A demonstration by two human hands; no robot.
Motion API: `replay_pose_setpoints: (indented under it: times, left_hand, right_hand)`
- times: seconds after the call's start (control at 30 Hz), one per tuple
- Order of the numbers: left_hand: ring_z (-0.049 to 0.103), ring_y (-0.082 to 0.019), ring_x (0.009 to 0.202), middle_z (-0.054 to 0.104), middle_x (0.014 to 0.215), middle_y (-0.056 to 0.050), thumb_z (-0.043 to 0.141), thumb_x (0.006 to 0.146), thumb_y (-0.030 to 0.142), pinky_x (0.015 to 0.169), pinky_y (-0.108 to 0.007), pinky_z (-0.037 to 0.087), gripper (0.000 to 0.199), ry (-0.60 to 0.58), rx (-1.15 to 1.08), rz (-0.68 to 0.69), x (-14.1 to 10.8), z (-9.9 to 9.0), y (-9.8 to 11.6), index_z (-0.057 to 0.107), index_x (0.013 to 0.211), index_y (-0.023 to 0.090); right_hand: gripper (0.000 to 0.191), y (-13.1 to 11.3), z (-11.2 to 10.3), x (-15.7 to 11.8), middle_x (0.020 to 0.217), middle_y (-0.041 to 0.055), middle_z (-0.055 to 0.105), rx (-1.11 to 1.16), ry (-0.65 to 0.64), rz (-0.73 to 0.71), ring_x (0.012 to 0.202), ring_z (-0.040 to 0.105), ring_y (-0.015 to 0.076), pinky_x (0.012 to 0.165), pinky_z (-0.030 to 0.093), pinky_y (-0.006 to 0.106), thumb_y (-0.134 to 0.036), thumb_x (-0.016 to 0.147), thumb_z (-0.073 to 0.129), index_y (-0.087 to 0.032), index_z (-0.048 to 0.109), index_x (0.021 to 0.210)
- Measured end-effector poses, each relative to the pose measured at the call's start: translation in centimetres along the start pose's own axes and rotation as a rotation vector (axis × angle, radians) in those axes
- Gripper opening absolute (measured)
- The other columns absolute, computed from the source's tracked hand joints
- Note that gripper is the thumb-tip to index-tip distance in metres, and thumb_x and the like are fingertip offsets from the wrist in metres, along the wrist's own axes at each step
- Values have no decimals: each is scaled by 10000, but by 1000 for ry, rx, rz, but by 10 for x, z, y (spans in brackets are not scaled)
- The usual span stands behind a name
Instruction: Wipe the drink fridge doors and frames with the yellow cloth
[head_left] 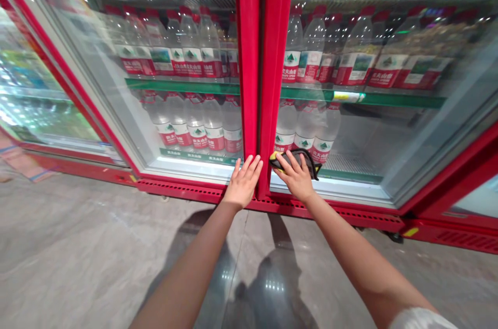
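Observation:
My right hand (296, 176) presses a dark cloth with yellow edging (311, 162) against the lower part of the right glass door, its fingers spread over the fabric. Bare and with fingers stretched out, my left hand (244, 179) lies on the bottom of the left door, by the red frame (251, 111). Behind the glass, water bottles with red and white labels stand on the upper shelf (190, 59) and on the lower level (303, 132).
Red fridge base with vent holes (187, 190) runs along the grey tiled floor (97, 246). Another cooler (39, 95) stands at the left, and a further red-framed unit (470, 204) at the right. Shadows fall on the floor between my arms.

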State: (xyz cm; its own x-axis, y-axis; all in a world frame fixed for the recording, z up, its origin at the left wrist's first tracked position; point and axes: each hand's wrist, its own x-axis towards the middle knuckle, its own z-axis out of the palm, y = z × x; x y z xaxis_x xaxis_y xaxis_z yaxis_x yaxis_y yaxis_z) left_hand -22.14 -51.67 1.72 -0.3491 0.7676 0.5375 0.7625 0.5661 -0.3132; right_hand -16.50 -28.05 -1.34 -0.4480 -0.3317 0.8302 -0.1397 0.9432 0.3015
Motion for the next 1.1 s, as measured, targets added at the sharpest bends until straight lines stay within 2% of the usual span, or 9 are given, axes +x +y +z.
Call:
replay_pose_setpoints:
  times: [0.1,0.17,0.37,0.47,0.57,0.67,0.8,0.9,1.1]
  left_hand:
    - [105,-275,1597,248,1690,-139,501,869,87,1302,-560,116,809,-5,1,-13,-1,-6,-2,218,1626,128]
    - [102,-274,1597,247,1690,-142,502,873,86,1302,-561,117,798,13,1,-22,-1,-9,-3,232,1623,129]
    - [116,-294,1594,261,1686,-151,478,888,71,1293,-580,136,751,77,-3,-56,-1,-15,-8,271,1608,123]
    - [128,-303,1592,267,1683,-157,476,895,79,1289,-597,135,725,81,-7,-83,1,-16,-9,299,1597,121]
    - [117,-301,1593,255,1687,-159,470,887,67,1288,-599,133,732,80,-13,-93,1,-16,-9,296,1596,118]
    - [95,-295,1596,231,1694,-157,474,858,43,1289,-601,122,813,90,-22,-104,-1,-17,-11,212,1624,125]
    - [96,-306,1594,207,1701,-153,478,834,27,1282,-616,135,884,92,-25,-113,-2,-19,-12,136,1640,146]
    - [97,-307,1594,202,1703,-151,477,828,20,1281,-611,146,887,91,-22,-109,-1,-22,-11,141,1639,143]
    - [95,-301,1595,217,1701,-151,439,841,0,1279,-604,166,829,125,-23,-122,9,-27,-6,200,1624,128]
  right_hand:
    - [341,7,-5,-21,1528,9,559,2,-55,-96,1490,403,252,1244,209,567,-191,933,682,-360,691,1228]
    - [330,10,-11,-21,1513,9,574,18,-26,-89,1467,436,248,1209,292,535,-202,940,678,-379,702,1218]
    - [329,2,-25,19,1431,64,629,72,153,22,1390,523,243,1037,501,380,-189,977,611,-343,715,1248]
    - [370,-4,-25,43,1426,48,633,69,184,47,1394,509,238,1041,496,385,-175,994,567,-358,691,1290]
    - [386,-10,-16,49,1450,30,621,38,166,78,1406,476,247,1052,462,404,-190,994,575,-390,679,1308]
    - [401,-19,-2,28,1423,10,645,51,91,24,1372,489,243,1027,444,394,-191,983,602,-417,677,1306]
    - [370,-32,13,-16,1381,-18,675,83,-57,-143,1293,531,233,986,444,384,-232,944,678,-424,699,1260]
    - [313,-37,15,-27,1375,-25,679,83,-130,-214,1235,562,222,968,444,368,-269,931,702,-402,725,1214]
    - [335,-31,-3,15,1414,-24,657,30,-41,-101,1258,541,236,945,404,378,-263,975,639,-413,696,1269]
